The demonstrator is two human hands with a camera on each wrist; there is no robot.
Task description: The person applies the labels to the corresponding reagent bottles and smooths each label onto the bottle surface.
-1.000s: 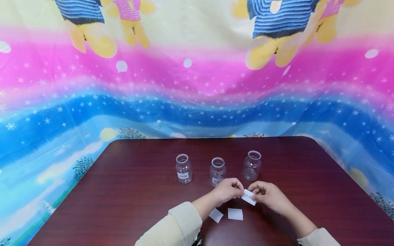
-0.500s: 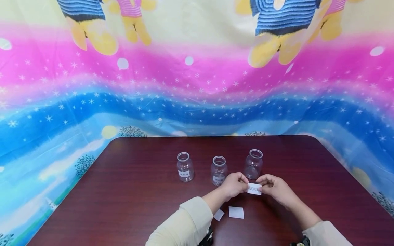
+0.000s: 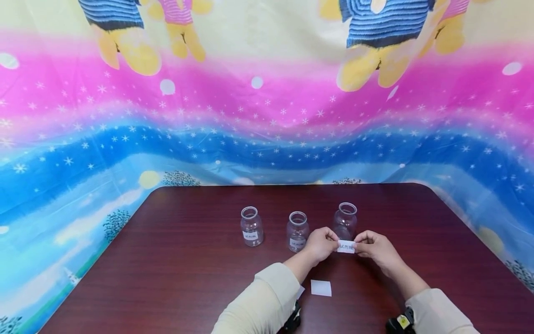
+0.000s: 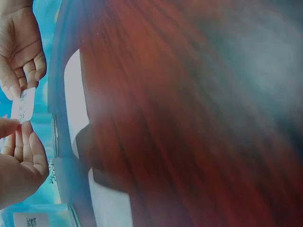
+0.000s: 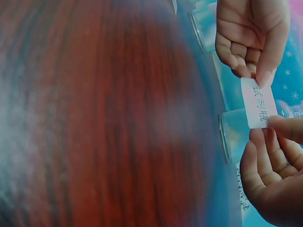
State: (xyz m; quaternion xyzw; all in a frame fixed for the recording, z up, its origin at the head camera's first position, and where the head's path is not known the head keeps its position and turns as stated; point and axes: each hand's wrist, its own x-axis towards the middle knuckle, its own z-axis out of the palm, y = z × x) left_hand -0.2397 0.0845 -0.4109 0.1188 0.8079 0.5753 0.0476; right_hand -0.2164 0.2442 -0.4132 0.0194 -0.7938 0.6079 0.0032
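A small white label [image 3: 346,246] with handwritten characters is stretched between both hands. My left hand [image 3: 321,245] pinches its left end between thumb and finger, and my right hand [image 3: 378,250] pinches the right end. Right behind the label stands a clear glass jar [image 3: 345,221], its lower front hidden by label and hands; whether they touch I cannot tell. A second glass jar [image 3: 297,227] with a label on its front is just left of my left hand. Farther left is a third jar [image 3: 251,225], labelled too. In the right wrist view the held label [image 5: 258,103] shows its writing clearly.
On the dark red table [image 3: 187,260], a white paper piece [image 3: 321,288] lies in front of the hands. Another white piece [image 3: 300,292] is mostly hidden by the left sleeve [image 3: 263,297]. A printed cloth [image 3: 267,111] hangs behind the table.
Both hands have carried the label forward and slightly right, up to the right-hand jar. The label has turned from slanted to level. The left sleeve now covers more of one paper piece.
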